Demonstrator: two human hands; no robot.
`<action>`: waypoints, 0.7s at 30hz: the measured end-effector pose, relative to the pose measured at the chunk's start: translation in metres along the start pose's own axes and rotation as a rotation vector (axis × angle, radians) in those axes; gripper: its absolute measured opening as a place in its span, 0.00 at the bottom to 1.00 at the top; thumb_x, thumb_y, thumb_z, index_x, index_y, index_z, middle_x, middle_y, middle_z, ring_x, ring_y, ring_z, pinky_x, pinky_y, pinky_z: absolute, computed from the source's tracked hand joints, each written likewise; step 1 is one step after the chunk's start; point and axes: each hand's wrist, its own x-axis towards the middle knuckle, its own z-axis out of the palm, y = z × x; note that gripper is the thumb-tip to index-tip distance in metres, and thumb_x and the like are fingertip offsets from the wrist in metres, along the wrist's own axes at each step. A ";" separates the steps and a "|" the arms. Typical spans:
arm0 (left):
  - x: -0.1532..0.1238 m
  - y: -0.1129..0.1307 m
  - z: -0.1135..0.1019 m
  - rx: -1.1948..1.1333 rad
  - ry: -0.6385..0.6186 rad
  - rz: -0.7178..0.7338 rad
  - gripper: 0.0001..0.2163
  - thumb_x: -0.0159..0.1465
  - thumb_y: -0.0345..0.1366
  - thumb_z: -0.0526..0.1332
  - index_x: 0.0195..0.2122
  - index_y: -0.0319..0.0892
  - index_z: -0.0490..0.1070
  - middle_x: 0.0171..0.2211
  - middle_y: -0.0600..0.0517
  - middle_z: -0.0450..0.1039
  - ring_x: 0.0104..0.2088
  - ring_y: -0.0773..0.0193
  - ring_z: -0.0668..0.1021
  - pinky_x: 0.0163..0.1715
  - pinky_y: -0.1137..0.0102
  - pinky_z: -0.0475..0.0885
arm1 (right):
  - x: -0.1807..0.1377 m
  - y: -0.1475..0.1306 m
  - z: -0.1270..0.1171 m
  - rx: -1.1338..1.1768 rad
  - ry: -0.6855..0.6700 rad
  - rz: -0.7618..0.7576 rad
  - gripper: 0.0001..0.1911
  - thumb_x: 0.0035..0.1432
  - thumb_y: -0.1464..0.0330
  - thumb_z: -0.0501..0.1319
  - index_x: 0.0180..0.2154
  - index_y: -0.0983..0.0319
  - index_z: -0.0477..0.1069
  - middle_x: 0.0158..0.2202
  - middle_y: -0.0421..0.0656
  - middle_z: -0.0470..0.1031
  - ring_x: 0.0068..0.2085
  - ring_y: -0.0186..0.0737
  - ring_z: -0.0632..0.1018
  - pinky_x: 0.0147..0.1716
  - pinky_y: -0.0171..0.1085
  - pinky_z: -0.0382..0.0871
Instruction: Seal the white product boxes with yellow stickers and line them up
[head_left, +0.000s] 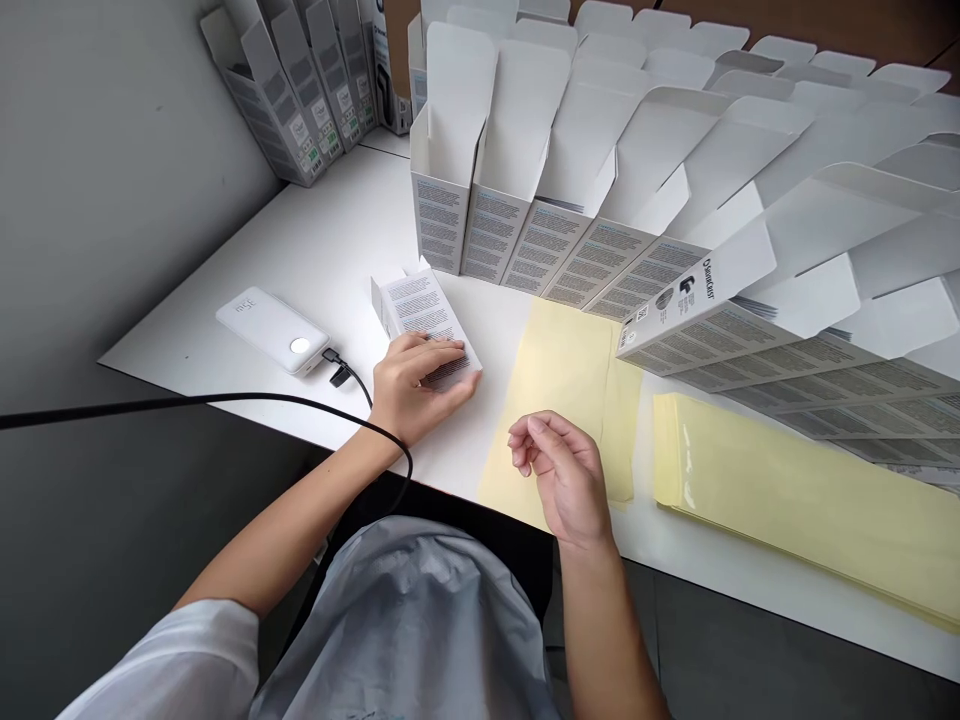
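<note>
A white printed carton [431, 315] lies on the white table, its flaps standing out at the far end. My left hand [412, 385] grips this carton near its close end, fingers across the printed face and thumb along the near edge. My right hand [564, 475] hovers by the table's front edge, over yellow sheets [559, 370]. Its fingers are curled in with the thumb against the index finger, and I see nothing between them.
Rows of open printed cartons [442, 225] fill the back and right. More cartons [300, 120] stand at the back left. A white power bank [266, 325] has a black cable [247, 397] crossing over my left forearm. Stacked yellow sleeves [795, 500] lie right.
</note>
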 end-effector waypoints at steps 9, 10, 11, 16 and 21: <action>0.007 -0.012 -0.026 -0.157 -0.316 0.069 0.13 0.63 0.36 0.61 0.47 0.39 0.78 0.47 0.51 0.75 0.51 0.68 0.79 0.53 0.71 0.73 | 0.000 0.000 0.000 0.016 0.011 0.012 0.14 0.57 0.57 0.66 0.28 0.62 0.78 0.26 0.42 0.73 0.25 0.28 0.70 0.22 0.28 0.61; 0.009 -0.013 -0.029 -0.163 -0.361 0.096 0.15 0.63 0.36 0.61 0.49 0.39 0.77 0.48 0.51 0.75 0.52 0.68 0.78 0.55 0.71 0.73 | -0.001 0.001 -0.001 0.020 0.014 0.014 0.14 0.57 0.57 0.66 0.28 0.62 0.78 0.26 0.42 0.73 0.25 0.28 0.70 0.22 0.28 0.61; 0.011 -0.015 -0.033 -0.166 -0.405 0.116 0.16 0.63 0.35 0.60 0.51 0.38 0.76 0.49 0.51 0.74 0.53 0.67 0.78 0.56 0.70 0.73 | -0.001 0.001 -0.002 0.023 0.016 0.016 0.14 0.57 0.57 0.67 0.28 0.62 0.78 0.26 0.42 0.73 0.25 0.28 0.70 0.22 0.28 0.60; 0.019 -0.021 -0.045 -0.155 -0.556 0.177 0.24 0.59 0.31 0.59 0.58 0.40 0.71 0.54 0.52 0.71 0.55 0.67 0.76 0.59 0.70 0.72 | -0.002 -0.001 -0.006 0.026 0.027 0.012 0.14 0.56 0.58 0.67 0.28 0.62 0.77 0.26 0.42 0.73 0.25 0.28 0.70 0.22 0.28 0.60; 0.013 -0.022 -0.037 -0.105 -0.466 0.169 0.20 0.60 0.39 0.64 0.54 0.41 0.75 0.50 0.50 0.74 0.52 0.67 0.77 0.57 0.69 0.73 | -0.004 -0.002 -0.005 0.028 0.027 0.013 0.14 0.56 0.58 0.66 0.28 0.63 0.77 0.26 0.42 0.72 0.24 0.29 0.69 0.22 0.29 0.60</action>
